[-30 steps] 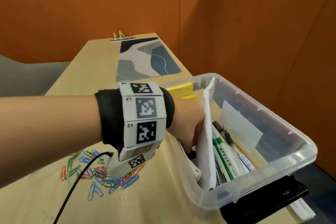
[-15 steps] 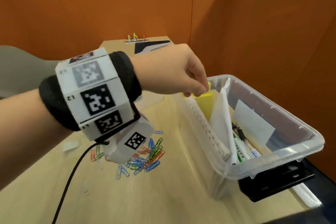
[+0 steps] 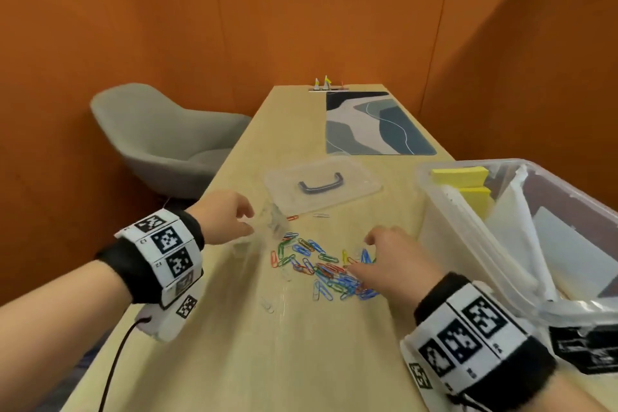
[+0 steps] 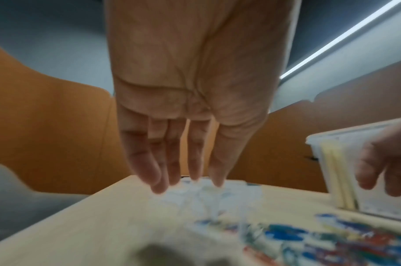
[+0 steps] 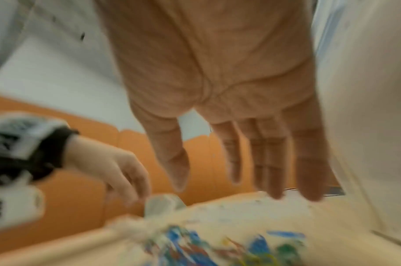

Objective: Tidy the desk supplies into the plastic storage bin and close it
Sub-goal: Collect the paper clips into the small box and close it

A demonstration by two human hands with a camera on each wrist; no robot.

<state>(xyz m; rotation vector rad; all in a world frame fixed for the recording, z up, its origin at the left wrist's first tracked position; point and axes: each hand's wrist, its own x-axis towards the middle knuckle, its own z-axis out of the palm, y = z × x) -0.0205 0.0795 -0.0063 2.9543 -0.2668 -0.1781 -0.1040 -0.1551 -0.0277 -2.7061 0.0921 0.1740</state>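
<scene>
The clear plastic storage bin (image 3: 444, 211) stands open at the right edge of the wooden desk (image 3: 254, 344), already holding yellow sticky-note pads (image 3: 459, 174) and white papers (image 3: 511, 211). Its lid (image 3: 321, 187) lies flat farther back, handle up, well apart from the bin. Between them a scatter of coloured paper clips (image 3: 317, 264) covers the desk. The right hand (image 3: 391, 261) hovers over the clips, fingers straight and relaxed — empty. The left hand (image 3: 227, 221) reaches toward a small clear plastic piece (image 3: 274, 221), fingers loose, gripping nothing. A grey chair (image 3: 157, 140) and patterned mat (image 3: 374, 124) sit beyond.
</scene>
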